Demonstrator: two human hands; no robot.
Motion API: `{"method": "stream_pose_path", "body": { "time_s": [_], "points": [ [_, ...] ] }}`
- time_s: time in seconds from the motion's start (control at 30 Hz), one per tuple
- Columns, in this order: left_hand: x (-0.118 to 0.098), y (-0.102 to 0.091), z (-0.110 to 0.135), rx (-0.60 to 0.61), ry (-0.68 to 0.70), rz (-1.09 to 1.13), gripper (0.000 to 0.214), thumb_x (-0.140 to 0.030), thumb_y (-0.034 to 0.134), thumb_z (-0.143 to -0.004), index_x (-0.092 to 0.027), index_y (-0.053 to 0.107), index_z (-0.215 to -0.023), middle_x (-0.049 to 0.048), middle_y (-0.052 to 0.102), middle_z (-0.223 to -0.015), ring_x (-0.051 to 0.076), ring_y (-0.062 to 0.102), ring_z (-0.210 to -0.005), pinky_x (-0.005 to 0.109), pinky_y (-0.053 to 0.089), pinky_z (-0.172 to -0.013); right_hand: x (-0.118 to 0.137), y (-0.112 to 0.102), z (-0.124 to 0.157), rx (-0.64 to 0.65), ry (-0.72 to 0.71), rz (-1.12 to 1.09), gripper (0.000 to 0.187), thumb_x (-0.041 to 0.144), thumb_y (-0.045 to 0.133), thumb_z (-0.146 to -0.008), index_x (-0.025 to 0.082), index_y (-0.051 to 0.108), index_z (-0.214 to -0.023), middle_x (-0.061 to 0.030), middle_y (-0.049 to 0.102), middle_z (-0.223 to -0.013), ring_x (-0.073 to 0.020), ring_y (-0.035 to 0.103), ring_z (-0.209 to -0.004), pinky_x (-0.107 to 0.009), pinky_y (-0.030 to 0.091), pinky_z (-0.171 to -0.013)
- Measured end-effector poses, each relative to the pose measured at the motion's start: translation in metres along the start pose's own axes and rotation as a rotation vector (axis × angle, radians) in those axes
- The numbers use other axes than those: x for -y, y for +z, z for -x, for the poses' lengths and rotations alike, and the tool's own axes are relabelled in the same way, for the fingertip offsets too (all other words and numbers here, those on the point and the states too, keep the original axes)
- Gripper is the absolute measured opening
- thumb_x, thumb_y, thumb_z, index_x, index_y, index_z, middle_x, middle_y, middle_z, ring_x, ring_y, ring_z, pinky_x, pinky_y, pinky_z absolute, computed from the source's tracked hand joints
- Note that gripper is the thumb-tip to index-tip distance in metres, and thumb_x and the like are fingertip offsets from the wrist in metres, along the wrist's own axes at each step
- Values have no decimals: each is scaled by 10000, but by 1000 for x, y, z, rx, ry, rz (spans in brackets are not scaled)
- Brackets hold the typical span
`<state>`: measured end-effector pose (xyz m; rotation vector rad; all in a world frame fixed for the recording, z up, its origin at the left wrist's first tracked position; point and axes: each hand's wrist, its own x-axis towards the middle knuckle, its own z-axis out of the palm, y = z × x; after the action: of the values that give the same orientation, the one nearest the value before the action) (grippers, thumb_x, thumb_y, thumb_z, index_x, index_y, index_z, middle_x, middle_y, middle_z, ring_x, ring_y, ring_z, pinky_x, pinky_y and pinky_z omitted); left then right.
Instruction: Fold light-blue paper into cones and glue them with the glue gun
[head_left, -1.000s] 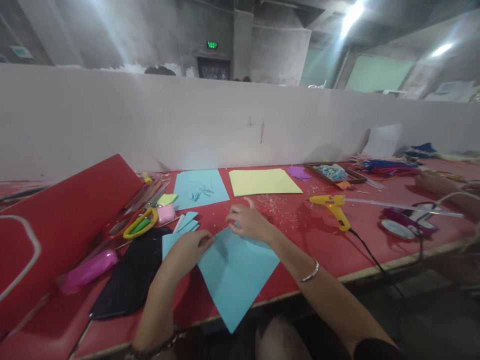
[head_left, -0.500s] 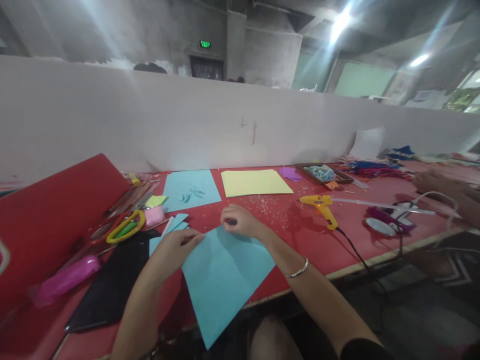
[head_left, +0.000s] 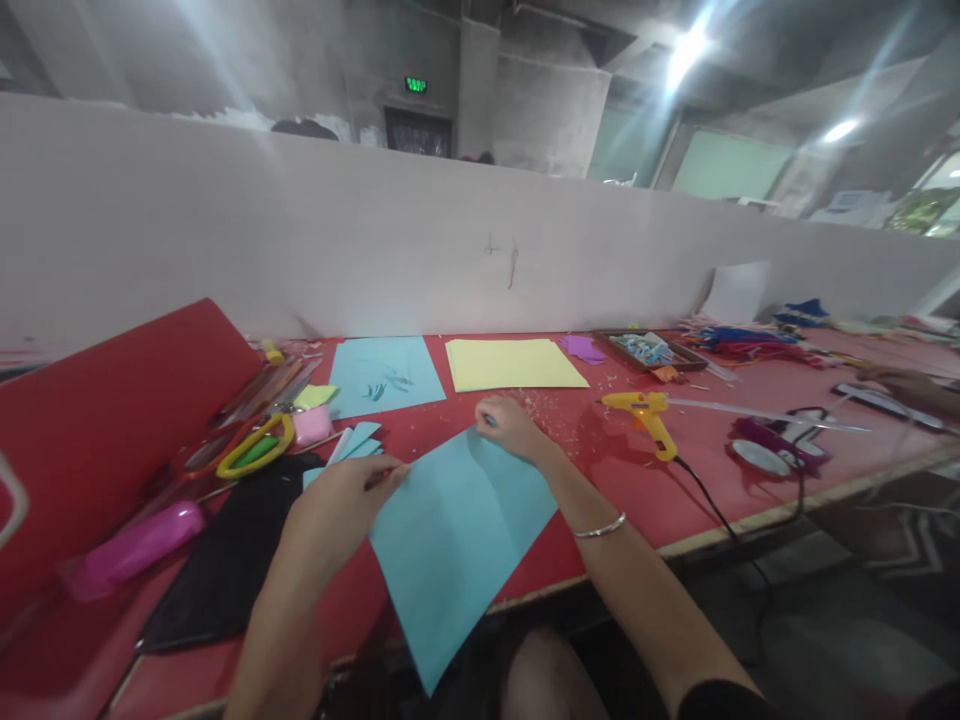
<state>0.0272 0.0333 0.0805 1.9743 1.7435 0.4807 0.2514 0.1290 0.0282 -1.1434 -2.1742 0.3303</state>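
A light-blue sheet of paper (head_left: 461, 560) hangs tilted over the table's front edge, one corner pointing down. My left hand (head_left: 349, 505) pinches its upper left edge between thumb and fingers. At the top edge, further right, my right hand (head_left: 511, 428) is closed on the same sheet; a small dark thing shows within its curled fingers, too hidden to name. A soft crease or shadow runs down the paper between the hands. Beside my left hand lie folded light-blue paper pieces (head_left: 358, 440).
Behind lie a blue sheet (head_left: 349, 375) with scraps and a yellow paper stack (head_left: 517, 364). A yellow glue gun (head_left: 646, 415) with a cord is at right. Yellow-handled scissors (head_left: 259, 448) and a black pouch (head_left: 225, 560) lie left. Another person's hand (head_left: 907, 383) is far right.
My right hand has slid right and slightly up along the paper's edge, away from my left hand. The dark thing in it shows less. The other person's hand at far right has shifted.
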Motion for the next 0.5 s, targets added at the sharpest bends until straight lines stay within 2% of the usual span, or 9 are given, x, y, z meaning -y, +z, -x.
{"method": "stream_pose_path", "body": {
  "time_s": [0.13, 0.23, 0.33, 0.43, 0.5],
  "points": [
    [-11, -9, 13, -34, -59, -89, 358, -486, 376, -767, -264, 656, -789, 6, 661, -741, 202, 582, -703, 269, 360, -592, -2, 5, -1, -70, 65, -113, 112, 152, 390, -688, 187, 388, -582, 35, 431, -603, -106, 404, -604, -219, 275, -578],
    [-15, -18, 23, -97, -141, -178, 324, -490, 413, -745, -304, 668, -819, 10, 677, -798, 235, 592, -716, 288, 357, -575, -5, 7, -1, -107, 112, -182, 111, 168, 406, -665, 192, 371, -562, 47, 399, -569, -101, 368, -563, -221, 259, -545],
    [-14, -26, 32, -192, -193, -197, 335, -519, 426, -721, -309, 675, -800, 23, 680, -754, 254, 588, -671, 300, 352, -544, -10, 8, -1, -134, 171, -257, 141, 203, 426, -669, 195, 360, -545, 52, 372, -542, -99, 342, -541, -224, 252, -528],
    [-9, -30, 36, -238, -147, -96, 353, -553, 450, -682, -294, 680, -751, 17, 682, -731, 247, 588, -670, 288, 366, -540, -11, 10, -2, -125, 218, -370, 227, 310, 363, -762, 192, 399, -571, 38, 405, -552, -104, 378, -549, -224, 294, -537],
    [-6, -30, 37, -230, -78, 10, 376, -580, 470, -648, -276, 681, -711, 6, 679, -721, 235, 584, -674, 274, 379, -551, -6, 11, -2, -98, 230, -445, 357, 415, 272, -826, 185, 462, -631, 20, 461, -582, -111, 421, -558, -230, 331, -549]
  ]
}}
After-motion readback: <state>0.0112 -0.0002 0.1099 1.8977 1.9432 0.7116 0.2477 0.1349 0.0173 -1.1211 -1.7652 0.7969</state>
